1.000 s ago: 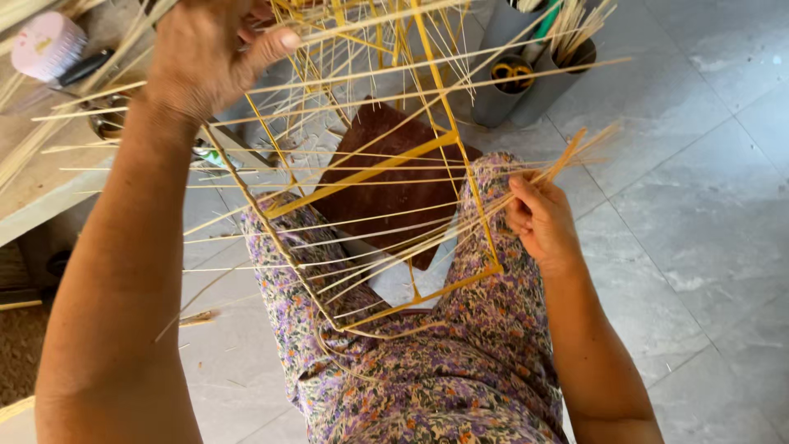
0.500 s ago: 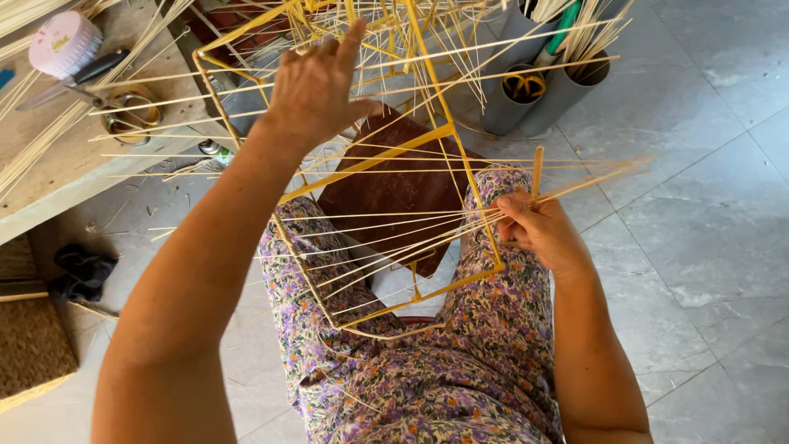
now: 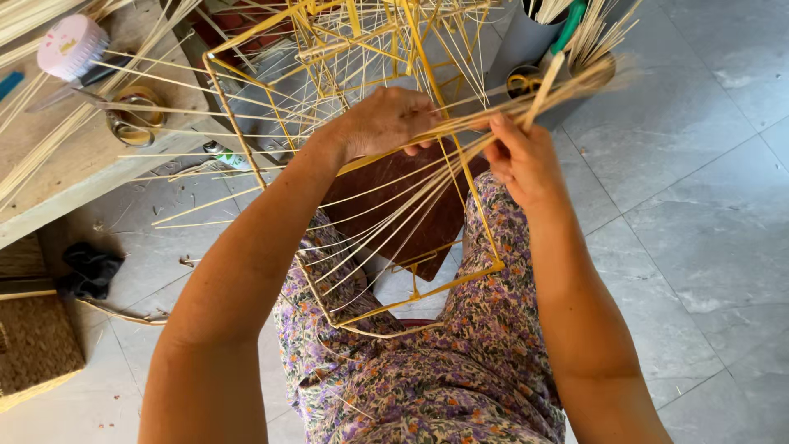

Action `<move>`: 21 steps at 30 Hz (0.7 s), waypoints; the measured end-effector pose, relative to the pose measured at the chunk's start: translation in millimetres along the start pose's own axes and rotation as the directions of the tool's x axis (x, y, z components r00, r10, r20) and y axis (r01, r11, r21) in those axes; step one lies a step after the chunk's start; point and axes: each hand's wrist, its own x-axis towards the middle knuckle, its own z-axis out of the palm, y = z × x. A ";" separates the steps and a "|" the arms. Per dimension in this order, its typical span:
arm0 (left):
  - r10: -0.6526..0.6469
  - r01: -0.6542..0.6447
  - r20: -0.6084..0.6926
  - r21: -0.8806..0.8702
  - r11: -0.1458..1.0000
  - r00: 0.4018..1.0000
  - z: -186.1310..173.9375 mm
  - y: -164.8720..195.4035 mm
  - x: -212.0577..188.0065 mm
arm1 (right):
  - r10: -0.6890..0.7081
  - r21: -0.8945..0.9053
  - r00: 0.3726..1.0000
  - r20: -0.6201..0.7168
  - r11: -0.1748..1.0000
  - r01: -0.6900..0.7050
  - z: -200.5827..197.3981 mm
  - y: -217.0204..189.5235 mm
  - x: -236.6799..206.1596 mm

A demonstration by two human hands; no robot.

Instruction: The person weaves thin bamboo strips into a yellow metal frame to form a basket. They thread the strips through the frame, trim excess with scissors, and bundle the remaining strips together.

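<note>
A yellow bamboo frame [image 3: 485, 232] with many thin splints rests over my lap, above a floral skirt [image 3: 460, 370]. My left hand [image 3: 386, 122] is closed over a crossbar of the frame near its middle. My right hand [image 3: 522, 160] pinches a bundle of thin bamboo splints [image 3: 567, 82] that fan out from the frame toward the upper right. A dark brown board [image 3: 394, 205] lies under the frame.
A wooden bench [image 3: 57, 164] at the left holds loose splints, a pink round tape roll [image 3: 72, 45] and a metal ring tool [image 3: 131, 115]. Grey containers [image 3: 534, 41] with tools and sticks stand at the upper right. A woven mat [image 3: 33, 345] and dark cloth [image 3: 90, 270] lie on the tiled floor.
My left hand has come down from the frame's top to its middle crossbar. My right hand has risen and gathered the splints into a bundle, closer to the left hand.
</note>
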 end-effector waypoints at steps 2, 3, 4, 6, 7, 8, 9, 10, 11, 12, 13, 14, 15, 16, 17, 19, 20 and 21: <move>0.051 -0.052 -0.009 -0.163 0.985 0.999 1.6 5.2 -4.0 | -0.007 0.006 0.998 -0.069 1.000 0.007 7.3 1.8 15.3; 0.043 -0.044 -0.023 -0.049 0.998 0.999 5.1 6.4 -5.4 | 0.012 0.022 0.995 -0.103 1.000 -0.009 11.3 2.7 22.8; 0.037 -0.034 -0.037 0.065 0.997 0.999 11.0 6.6 -6.0 | 0.030 0.038 0.990 -0.137 0.999 -0.025 16.0 4.3 30.1; 0.111 -0.070 -0.123 0.298 0.952 0.986 30.2 3.9 -5.9 | 0.042 0.057 0.987 -0.152 0.998 -0.033 21.7 5.9 36.0; 0.196 -0.104 -0.185 0.415 0.904 0.963 43.6 1.5 -5.8 | 0.035 0.059 0.991 -0.132 0.998 -0.027 23.7 6.0 37.7; 0.284 -0.124 -0.235 0.527 0.841 0.930 54.2 -1.9 -3.9 | 0.030 0.060 0.993 -0.110 0.998 -0.023 24.7 5.5 37.6; 0.262 -0.081 -0.275 0.530 0.844 0.925 62.3 -5.9 -0.5 | 0.027 0.038 0.993 -0.117 0.999 -0.023 24.5 4.7 34.9; 0.241 -0.039 -0.316 0.531 0.846 0.918 67.8 -9.9 3.2 | 0.023 0.015 0.992 -0.122 1.000 -0.022 23.4 3.5 29.3; 0.221 0.004 -0.359 0.531 0.847 0.907 71.0 -13.9 6.1 | 0.018 -0.010 0.992 -0.125 1.000 -0.019 22.6 3.0 22.4; 0.238 -0.012 -0.357 0.534 0.846 0.903 72.3 -17.3 7.2 | -0.012 -0.083 0.990 -0.141 0.997 0.001 22.0 3.4 12.6; 0.257 -0.031 -0.352 0.535 0.844 0.900 72.6 -19.2 8.0 | -0.044 -0.157 0.986 -0.158 0.987 0.018 20.7 3.9 -1.0; 0.280 -0.054 -0.347 0.539 0.841 0.895 71.5 -19.4 8.6 | -0.081 -0.231 0.981 -0.174 0.972 0.039 18.9 4.4 -14.6; 0.302 -0.082 -0.327 0.546 0.834 0.895 69.7 -18.4 7.8 | -0.046 -0.272 0.979 -0.199 0.962 -0.010 18.0 7.2 -30.3; 0.319 -0.107 -0.306 0.551 0.828 0.897 68.7 -15.8 5.4 | -0.007 -0.308 0.974 -0.225 0.949 -0.064 18.9 11.5 -48.2; 0.334 -0.132 -0.282 0.553 0.822 0.899 69.2 -11.7 1.4 | -0.071 -0.445 0.988 -0.140 0.896 0.002 21.3 17.1 -67.5; 0.352 -0.156 -0.241 0.582 0.798 0.904 73.2 -0.8 -6.6 | -0.137 -0.575 0.988 -0.071 0.815 0.072 27.2 30.6 -99.9; 0.361 -0.170 -0.218 0.595 0.785 0.907 76.2 5.1 -11.3 | -0.153 -0.585 0.983 -0.101 0.809 0.065 32.0 38.2 -113.7; 0.364 -0.185 -0.205 0.585 0.790 0.909 80.3 10.2 -15.7 | -0.115 -0.571 0.984 -0.135 0.820 0.018 32.8 43.2 -125.9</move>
